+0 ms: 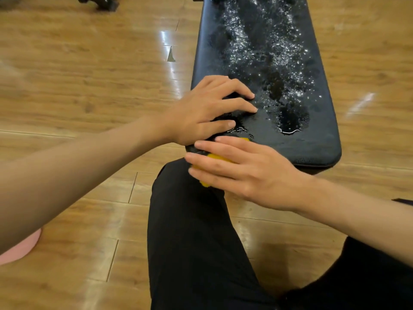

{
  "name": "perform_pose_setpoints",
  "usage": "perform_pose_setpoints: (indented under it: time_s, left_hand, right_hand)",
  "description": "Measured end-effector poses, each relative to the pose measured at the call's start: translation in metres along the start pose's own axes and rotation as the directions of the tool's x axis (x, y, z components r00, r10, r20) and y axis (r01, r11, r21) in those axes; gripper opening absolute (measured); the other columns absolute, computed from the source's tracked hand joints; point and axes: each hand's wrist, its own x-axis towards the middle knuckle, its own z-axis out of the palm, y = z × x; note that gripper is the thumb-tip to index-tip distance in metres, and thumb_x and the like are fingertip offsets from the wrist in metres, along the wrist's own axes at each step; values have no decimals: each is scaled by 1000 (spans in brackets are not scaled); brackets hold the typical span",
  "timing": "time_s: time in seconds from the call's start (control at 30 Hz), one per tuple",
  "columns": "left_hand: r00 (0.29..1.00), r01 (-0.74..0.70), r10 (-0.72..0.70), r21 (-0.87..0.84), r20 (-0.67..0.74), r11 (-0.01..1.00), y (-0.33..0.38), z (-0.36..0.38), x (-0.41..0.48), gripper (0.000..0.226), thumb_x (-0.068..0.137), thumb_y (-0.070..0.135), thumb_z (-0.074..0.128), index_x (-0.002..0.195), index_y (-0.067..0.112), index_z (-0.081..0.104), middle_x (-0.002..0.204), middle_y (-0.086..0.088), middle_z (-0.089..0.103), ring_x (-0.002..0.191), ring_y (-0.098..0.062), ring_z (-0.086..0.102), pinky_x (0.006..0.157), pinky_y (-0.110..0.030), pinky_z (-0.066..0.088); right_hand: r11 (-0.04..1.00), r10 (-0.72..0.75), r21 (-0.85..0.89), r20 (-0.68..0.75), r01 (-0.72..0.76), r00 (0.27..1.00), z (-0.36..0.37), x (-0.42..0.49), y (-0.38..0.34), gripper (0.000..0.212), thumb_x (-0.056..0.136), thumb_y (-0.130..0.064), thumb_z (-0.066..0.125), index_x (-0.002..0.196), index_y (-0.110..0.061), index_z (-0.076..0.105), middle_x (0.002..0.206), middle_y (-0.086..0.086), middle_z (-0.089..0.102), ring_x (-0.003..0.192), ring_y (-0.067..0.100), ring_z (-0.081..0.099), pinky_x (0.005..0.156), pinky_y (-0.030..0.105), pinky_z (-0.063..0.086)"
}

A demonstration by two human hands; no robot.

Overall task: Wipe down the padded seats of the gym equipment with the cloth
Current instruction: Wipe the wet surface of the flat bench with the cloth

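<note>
A long black padded bench seat (312, 135) runs away from me, its top covered with glistening water droplets and a small puddle near the close end. My left hand (201, 108) rests on the seat's near left corner, fingers spread, fingertips touching the wet pad, holding nothing. My right hand (250, 173) lies flat over a yellow cloth (218, 158) at the seat's near left edge, fingers fairly straight and pressing on it. Most of the cloth is hidden under that hand; only small yellow patches show between and below the fingers.
My leg in black trousers (196, 242) is directly below the seat's near end. Glossy wooden floor (89, 86) surrounds the bench. A pink object (20, 251) sits at the lower left edge, and a dark equipment base (98, 2) stands at the top left.
</note>
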Motion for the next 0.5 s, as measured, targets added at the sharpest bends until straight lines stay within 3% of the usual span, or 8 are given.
perform_pose_setpoints:
  time_s: [0.23, 0.4, 0.5]
  left_hand:
    - [1000, -24, 24, -13, -21, 1000, -9, 3, -1, 46, 104, 39, 35, 137, 21, 60, 142, -2, 51, 129, -24, 46, 114, -51, 25]
    - [999, -13, 12, -37, -35, 999, -9, 3, -1, 45, 105, 39, 34, 136, 23, 62, 141, 2, 53, 126, -19, 47, 110, -50, 30]
    - [999, 4, -7, -65, -38, 998, -8, 3, 0, 45, 105, 38, 33, 135, 24, 63, 140, 2, 54, 124, -17, 47, 108, -49, 30]
  right_hand:
    - [998, 64, -33, 155, -59, 986, -52, -88, 24, 44, 94, -5, 67, 137, -8, 58, 146, 8, 52, 137, 31, 48, 104, 49, 48]
    - [998, 59, -20, 22, -58, 998, -6, -10, -9, 35, 102, -6, 54, 136, -7, 59, 147, 8, 51, 138, 29, 46, 107, 44, 45]
    - [998, 58, -34, 11, -58, 998, 16, 27, -21, 35, 103, -3, 48, 137, -6, 59, 146, 12, 53, 138, 31, 47, 108, 44, 43]
